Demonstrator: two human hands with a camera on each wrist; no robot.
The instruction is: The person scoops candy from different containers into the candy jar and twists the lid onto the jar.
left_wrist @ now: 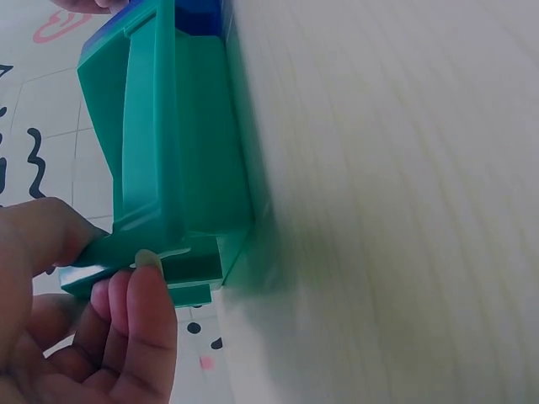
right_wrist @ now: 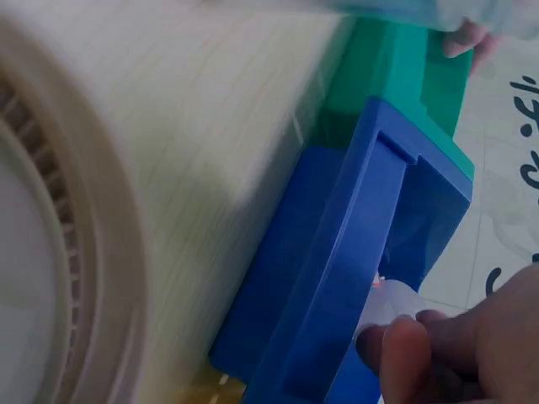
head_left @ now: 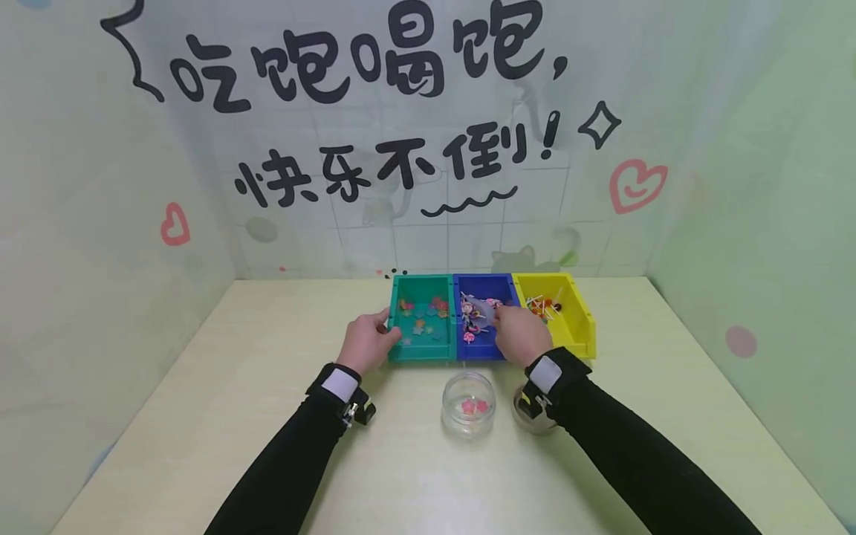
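Observation:
My left hand (head_left: 364,342) grips the left wall of a green bin (head_left: 423,285), thumb on one side and fingers on the other in the left wrist view. Small coloured star- or flower-shaped pieces (head_left: 419,325) lie in that bin. With my right hand (head_left: 523,336) I pinch a translucent scoop (head_left: 481,313), which dips into the middle blue bin (head_left: 484,284) among small candy-like pieces (head_left: 469,337), several on sticks. The right wrist view shows the scoop (right_wrist: 389,301) between thumb and fingers, partly hidden by the bin's front wall.
A yellow bin (head_left: 576,323) with small lollipop-like pieces (head_left: 543,306) adjoins the blue one. In front stands a clear jar (head_left: 461,425) holding pink pieces (head_left: 475,406). A round lid-like object (head_left: 535,425) lies under my right wrist. Printed walls surround the pale table (head_left: 267,357).

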